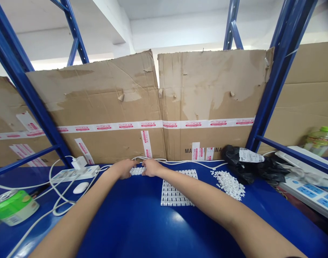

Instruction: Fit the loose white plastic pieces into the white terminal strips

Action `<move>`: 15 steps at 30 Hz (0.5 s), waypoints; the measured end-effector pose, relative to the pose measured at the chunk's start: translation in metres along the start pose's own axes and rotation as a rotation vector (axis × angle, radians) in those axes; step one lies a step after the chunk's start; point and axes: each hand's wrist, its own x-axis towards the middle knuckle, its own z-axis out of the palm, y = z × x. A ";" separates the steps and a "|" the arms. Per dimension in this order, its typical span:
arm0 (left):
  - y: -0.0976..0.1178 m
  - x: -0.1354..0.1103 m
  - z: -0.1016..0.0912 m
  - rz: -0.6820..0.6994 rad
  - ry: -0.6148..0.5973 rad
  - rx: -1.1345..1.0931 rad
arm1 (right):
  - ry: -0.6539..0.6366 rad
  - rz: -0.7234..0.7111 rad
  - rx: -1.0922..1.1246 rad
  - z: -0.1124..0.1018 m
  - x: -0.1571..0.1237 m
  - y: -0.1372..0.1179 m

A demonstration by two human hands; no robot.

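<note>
Being gripped at both ends by the nearly closed left hand (125, 169) and right hand (152, 167), a white strip (137, 171) is being steadied, seemingly against slipping, on the desk (121, 218) mid-frame.

Glossy blue tabletop (121, 225); far left: white power strip (75, 174), white oval object (81, 187), cables (56, 214); near left: green can (15, 208); centre-right: white-part grid (170, 195); right: loose white pieces (231, 184); far right: black plastic bag (241, 168).
</note>
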 end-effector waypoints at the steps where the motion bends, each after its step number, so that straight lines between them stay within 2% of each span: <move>1: 0.000 0.002 -0.001 0.001 -0.012 0.006 | -0.002 -0.001 -0.002 0.000 0.000 0.000; 15: -0.012 0.012 0.008 0.012 -0.065 0.043 | -0.023 -0.028 -0.028 -0.006 -0.003 -0.005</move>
